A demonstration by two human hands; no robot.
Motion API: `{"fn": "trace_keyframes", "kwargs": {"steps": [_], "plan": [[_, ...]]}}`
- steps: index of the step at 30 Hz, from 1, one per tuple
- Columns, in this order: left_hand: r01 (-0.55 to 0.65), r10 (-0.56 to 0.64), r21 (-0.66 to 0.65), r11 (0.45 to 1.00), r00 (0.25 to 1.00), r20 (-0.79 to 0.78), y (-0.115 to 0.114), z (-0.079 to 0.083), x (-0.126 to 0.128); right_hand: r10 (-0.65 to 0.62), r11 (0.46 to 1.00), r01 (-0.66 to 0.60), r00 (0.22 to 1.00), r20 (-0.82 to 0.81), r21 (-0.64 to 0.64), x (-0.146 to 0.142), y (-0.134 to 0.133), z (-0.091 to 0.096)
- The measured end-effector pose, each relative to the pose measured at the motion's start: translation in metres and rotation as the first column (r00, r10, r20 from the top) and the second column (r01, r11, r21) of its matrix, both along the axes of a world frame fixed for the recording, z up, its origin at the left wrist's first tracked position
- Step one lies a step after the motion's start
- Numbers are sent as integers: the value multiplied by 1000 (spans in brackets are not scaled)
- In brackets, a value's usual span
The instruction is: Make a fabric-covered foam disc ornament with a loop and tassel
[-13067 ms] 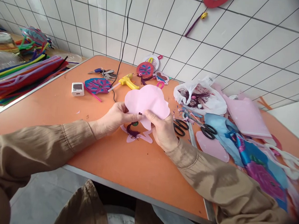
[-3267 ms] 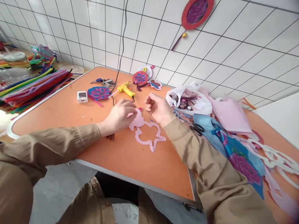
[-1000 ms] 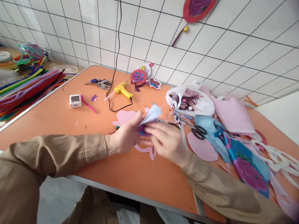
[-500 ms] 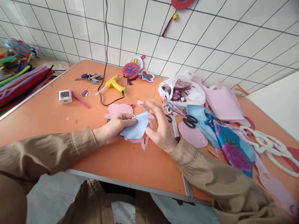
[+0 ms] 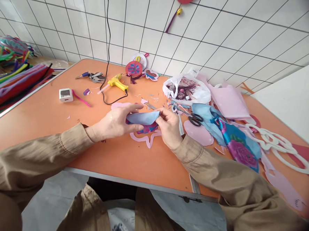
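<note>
Both my hands hold a light blue foam piece (image 5: 142,117) just above the orange table (image 5: 52,116). My left hand (image 5: 114,121) pinches its left end with thumb over it. At the right end, my right hand (image 5: 169,125) grips it with closed fingers. The piece's underside shows purple and blue print. Under the hands lies a pink cut-out outline (image 5: 145,139), and a pink foam shape (image 5: 118,105) sits just behind my left hand.
Yellow glue gun (image 5: 117,82) with black cord, keys (image 5: 91,76) and a small white device (image 5: 66,94) lie at the back left. Scissors (image 5: 194,118), a plastic bag (image 5: 187,89), pink sheets and foam scraps crowd the right. Pipe cleaners (image 5: 12,82) fill the far left.
The blue piece has been turned from lying flat in my left hand to held edge-on between both hands. My right hand went from open to gripping it.
</note>
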State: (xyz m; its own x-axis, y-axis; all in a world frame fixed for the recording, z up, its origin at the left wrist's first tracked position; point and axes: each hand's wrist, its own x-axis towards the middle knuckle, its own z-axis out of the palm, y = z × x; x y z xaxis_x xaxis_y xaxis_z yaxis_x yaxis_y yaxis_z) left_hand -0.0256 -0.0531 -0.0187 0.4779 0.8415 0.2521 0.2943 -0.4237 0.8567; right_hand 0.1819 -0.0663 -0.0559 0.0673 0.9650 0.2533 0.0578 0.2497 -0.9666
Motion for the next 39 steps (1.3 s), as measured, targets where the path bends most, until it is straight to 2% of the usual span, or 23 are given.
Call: {"fn": "trace_keyframes", "kwargs": {"steps": [2,4,7,10,12,15,18,21,24,28,31,33,35,37,38,39], "plan": [[-38,40,-60,997,998,37,0,-2,2,5,1000,-6,1000,-15,-30,-2,-1,0],[-25,47,-199,980,993,107,1,-3,4,13,999,-15,999,-38,-52,-3,-1,0],[1,105,-431,903,969,223,3,-3,4,26,996,-31,998,-65,-82,-4,-2,-1],[34,170,-545,838,932,320,3,-2,4,31,996,-37,996,-84,-77,-5,-2,-1],[100,123,-534,840,923,366,3,0,3,36,996,-43,995,-94,-78,-4,-1,-1],[165,21,-494,854,937,349,2,2,3,53,995,-60,994,-91,-81,-3,-2,-1],[121,45,-490,863,949,313,4,-1,3,61,998,-62,997,-37,-26,-2,-2,-1],[105,61,-487,867,948,313,8,-7,3,33,998,-37,996,84,43,-1,-2,0],[99,41,-467,879,959,282,12,-10,2,29,999,-35,985,169,34,0,-4,2],[172,-136,-342,924,982,128,9,-9,0,56,996,-70,977,206,58,1,-6,3],[278,-300,-340,899,954,-13,2,-5,-1,52,986,-92,963,265,140,1,-7,4],[304,-331,-326,895,943,-32,-1,0,-3,20,982,-75,956,293,175,2,-6,3],[199,-203,-243,949,979,9,1,6,-6,-34,981,-30,946,322,193,2,-5,2],[-69,72,-146,987,997,9,9,10,-10,-73,981,3,934,350,196,2,-4,1],[-207,203,-72,976,977,-64,14,12,-13,-78,981,8,930,358,192,2,-3,1],[-330,332,40,943,926,-180,21,12,-17,-77,982,7,928,364,188,2,-3,0]]}}
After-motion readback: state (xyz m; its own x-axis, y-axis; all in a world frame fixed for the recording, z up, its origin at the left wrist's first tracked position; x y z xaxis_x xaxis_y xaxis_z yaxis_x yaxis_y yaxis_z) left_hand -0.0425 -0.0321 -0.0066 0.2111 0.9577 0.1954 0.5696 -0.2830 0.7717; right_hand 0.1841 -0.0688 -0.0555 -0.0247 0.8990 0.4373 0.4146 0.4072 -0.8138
